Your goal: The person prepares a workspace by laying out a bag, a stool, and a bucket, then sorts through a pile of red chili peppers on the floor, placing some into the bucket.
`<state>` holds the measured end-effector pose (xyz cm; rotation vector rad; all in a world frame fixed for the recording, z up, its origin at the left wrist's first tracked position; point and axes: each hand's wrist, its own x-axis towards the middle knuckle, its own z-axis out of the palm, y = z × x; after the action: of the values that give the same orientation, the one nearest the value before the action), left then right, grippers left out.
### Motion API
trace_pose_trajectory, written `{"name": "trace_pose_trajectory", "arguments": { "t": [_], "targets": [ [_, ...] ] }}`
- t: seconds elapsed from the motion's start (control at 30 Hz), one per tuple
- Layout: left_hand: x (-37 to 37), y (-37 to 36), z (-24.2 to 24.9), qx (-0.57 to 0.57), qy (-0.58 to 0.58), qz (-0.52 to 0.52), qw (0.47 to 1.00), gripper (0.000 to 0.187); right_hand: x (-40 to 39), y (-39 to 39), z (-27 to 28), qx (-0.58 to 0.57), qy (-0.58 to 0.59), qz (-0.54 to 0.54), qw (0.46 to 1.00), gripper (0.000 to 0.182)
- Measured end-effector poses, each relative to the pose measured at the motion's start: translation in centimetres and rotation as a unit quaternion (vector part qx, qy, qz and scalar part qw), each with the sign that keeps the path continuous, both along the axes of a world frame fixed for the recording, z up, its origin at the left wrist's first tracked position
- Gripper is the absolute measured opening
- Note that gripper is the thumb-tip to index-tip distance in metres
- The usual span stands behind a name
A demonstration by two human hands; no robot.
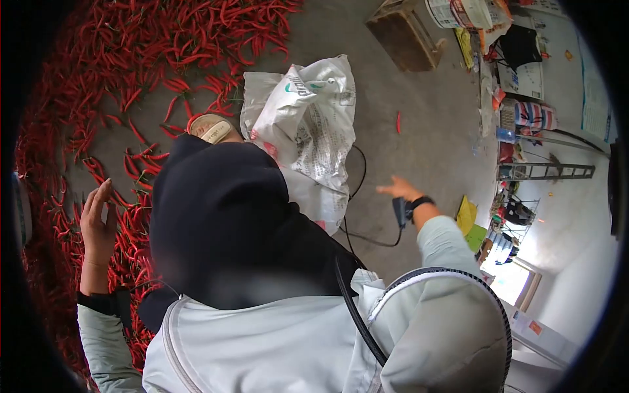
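Note:
My left hand [98, 226] hovers at or just above a broad spread of red chilli peppers [190, 33] on the left, its fingers stretched out; I see nothing held in it. Out over the bare floor on the right is my right hand [401, 188], slightly blurred, its fingers extended and nothing visible in them. A single red chilli [398, 122] lies on the floor beyond that hand. Between my hands, a crumpled white woven sack [314, 124] with printed lettering lies beside my dark-clothed leg [216, 190] and my sandalled foot [213, 129].
A wooden stool or box [406, 36] stands on the concrete floor [380, 157] near a white bucket [458, 12]. Along the right wall are a ladder-like metal frame [547, 171], bags and assorted household goods. A black cable [373, 241] runs from my right wrist.

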<state>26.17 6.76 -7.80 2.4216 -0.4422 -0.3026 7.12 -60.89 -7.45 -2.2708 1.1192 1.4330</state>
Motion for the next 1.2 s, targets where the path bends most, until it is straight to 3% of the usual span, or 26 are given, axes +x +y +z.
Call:
{"name": "trace_pose_trajectory", "arguments": {
  "t": [0.07, 0.13, 0.27, 0.37, 0.43, 0.47, 0.73, 0.87, 0.97, 1.0, 1.03, 1.07, 1.1, 1.13, 1.17, 1.2],
  "targets": [
    [-0.5, 0.5, -0.6, -0.016, 0.007, -0.007, 1.000, 0.048, -4.5, 1.1, -2.1, -0.018, -0.025, -0.056, 0.998, 0.099],
    [-1.0, 1.2, -1.0, -0.029, 0.013, -0.014, 0.999, 0.047, -7.9, 2.3, -5.3, -0.025, -0.035, -0.045, 0.998, 0.089],
    [-1.6, 2.8, -0.5, 0.007, 0.033, -0.031, 0.999, 0.047, -7.7, 5.2, -11.0, -0.030, -0.047, -0.049, 0.997, 0.078],
    [-1.4, 4.7, -1.0, 0.021, 0.045, -0.011, 0.999, 0.047, -8.6, 5.5, -16.9, 0.046, -0.052, -0.072, 0.995, 0.068],
    [-1.2, 5.6, -0.7, 0.045, 0.035, 0.002, 0.998, 0.046, -10.0, 5.6, -20.5, 0.078, -0.339, -0.017, 0.937, 0.047],
    [-1.4, 5.8, -0.5, 0.052, 0.036, 0.008, 0.998, 0.046, -9.8, 5.3, -21.5, 0.080, -0.372, -0.015, 0.925, 0.046],
    [-1.6, 6.9, 0.9, 0.058, 0.032, 0.044, 0.997, 0.045, -5.9, 2.4, -21.0, 0.089, -0.205, -0.083, 0.971, 0.035],
    [-1.5, 7.7, -0.1, 0.060, 0.074, 0.089, 0.991, 0.046, -6.6, 1.1, -19.4, 0.124, -0.155, -0.093, 0.976, 0.030],
    [-1.1, 8.3, -1.7, 0.022, 0.062, 0.071, 0.995, 0.047, -8.4, -4.9, -15.2, 0.158, -0.158, -0.171, 0.960, 0.026],
    [-1.0, 8.1, -1.7, 0.015, 0.064, 0.064, 0.996, 0.047, -9.3, -7.9, -13.1, 0.174, -0.173, -0.212, 0.946, 0.025],
    [-0.9, 7.8, -1.6, 0.009, 0.063, 0.064, 0.996, 0.047, -6.2, -6.1, -6.0, 0.077, -0.172, -0.263, 0.946, 0.015],
    [-0.5, 7.4, -1.5, 0.005, 0.082, 0.079, 0.993, 0.046, -7.0, -10.8, -4.1, 0.132, -0.189, -0.343, 0.910, 0.019],
    [-0.3, 7.1, -1.4, 0.001, 0.103, 0.093, 0.990, 0.046, -6.4, -10.7, 0.6, 0.102, -0.262, -0.214, 0.936, 0.021],
    [0.0, 7.0, -1.4, -0.007, 0.101, 0.090, 0.991, 0.046, -5.9, -12.6, 4.3, 0.193, -0.311, -0.325, 0.872, 0.035],
    [0.4, 6.9, -1.5, -0.019, 0.087, 0.073, 0.993, 0.046, -3.5, -15.4, 6.0, 0.074, -0.224, -0.449, 0.862, 0.029],
    [0.8, 6.8, -1.6, -0.032, 0.074, 0.054, 0.995, 0.046, -0.8, -14.0, 9.0, 0.057, -0.333, -0.465, 0.819, 0.025]
  ]
}}
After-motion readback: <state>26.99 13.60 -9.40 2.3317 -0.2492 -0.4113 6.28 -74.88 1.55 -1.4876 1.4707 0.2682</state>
